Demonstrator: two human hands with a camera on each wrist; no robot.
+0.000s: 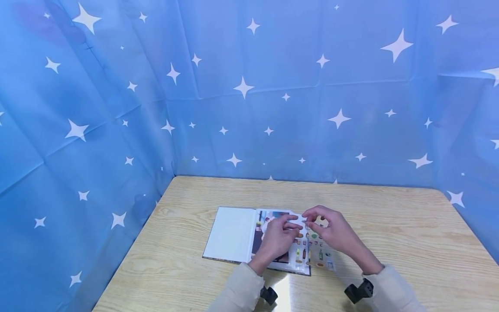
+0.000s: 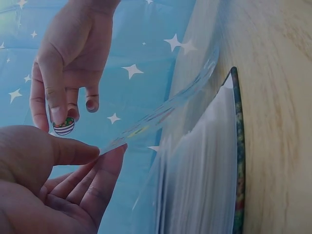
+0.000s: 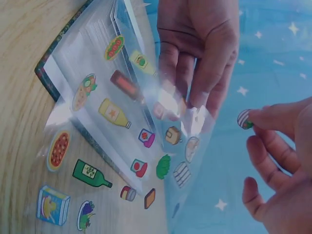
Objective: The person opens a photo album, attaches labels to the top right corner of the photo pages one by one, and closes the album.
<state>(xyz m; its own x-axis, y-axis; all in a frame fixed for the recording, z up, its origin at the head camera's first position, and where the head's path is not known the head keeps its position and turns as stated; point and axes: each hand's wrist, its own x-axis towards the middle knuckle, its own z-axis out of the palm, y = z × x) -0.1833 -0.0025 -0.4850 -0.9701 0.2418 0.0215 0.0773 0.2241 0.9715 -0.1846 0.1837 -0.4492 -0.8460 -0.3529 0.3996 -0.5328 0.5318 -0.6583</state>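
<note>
My left hand (image 1: pixel 277 237) pinches the edge of a clear sticker sheet (image 3: pixel 146 168) between thumb and fingers, which holds the sheet raised and bent above an open album (image 1: pixel 230 232). Printed food stickers, such as a green bottle (image 3: pixel 91 173) and a pizza (image 3: pixel 59 150), show on the sheet. Between the thumb and a finger of my right hand (image 1: pixel 334 229) is a small round sticker (image 2: pixel 64 126) with stripes and a green and red top, apart from the sheet. In the left wrist view the left thumb (image 2: pixel 78 152) presses on the sheet's edge.
The album lies on a light wood table (image 1: pixel 187 203), its blank white inner cover at left and a picture page (image 1: pixel 259 234) partly under my left hand. Blue cloth (image 1: pixel 296 143) with white stars hangs behind and at the left.
</note>
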